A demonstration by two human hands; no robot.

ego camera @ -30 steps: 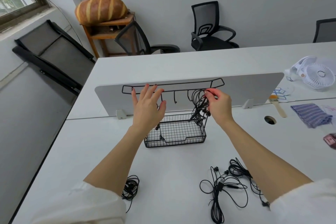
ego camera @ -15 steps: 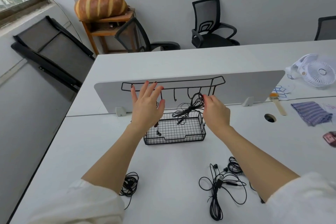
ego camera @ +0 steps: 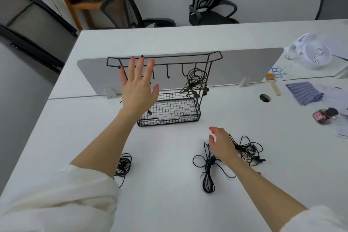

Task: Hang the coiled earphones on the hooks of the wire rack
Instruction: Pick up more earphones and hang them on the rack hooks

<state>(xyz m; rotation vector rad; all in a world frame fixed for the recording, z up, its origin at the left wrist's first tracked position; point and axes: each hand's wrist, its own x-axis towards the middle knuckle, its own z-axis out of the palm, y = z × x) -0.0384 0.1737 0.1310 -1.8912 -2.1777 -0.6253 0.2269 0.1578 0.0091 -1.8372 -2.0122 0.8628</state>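
Observation:
A black wire rack [ego camera: 169,58] with a row of hooks and a mesh basket stands on the white desk against the divider. One coiled black earphone [ego camera: 194,81] hangs from a hook at the rack's right end. My left hand [ego camera: 138,88] is flat and spread against the rack's left side, holding nothing. My right hand [ego camera: 222,146] hovers low over the desk, fingers apart, above two loose earphones: one [ego camera: 208,171] just left of the wrist, one [ego camera: 248,149] to its right. Another coiled earphone [ego camera: 123,165] lies by my left forearm.
A grey divider panel [ego camera: 244,62] runs behind the rack. On the right lie a white fan [ego camera: 314,54], a striped cloth [ego camera: 304,93], a wooden brush [ego camera: 273,84], a small pink bottle [ego camera: 324,116] and a cable hole [ego camera: 265,98]. Office chairs stand beyond the desk.
My right hand let go of the earphone, which now hangs on the right hook, and came down to the loose earphones on the desk. The left hand stayed on the rack.

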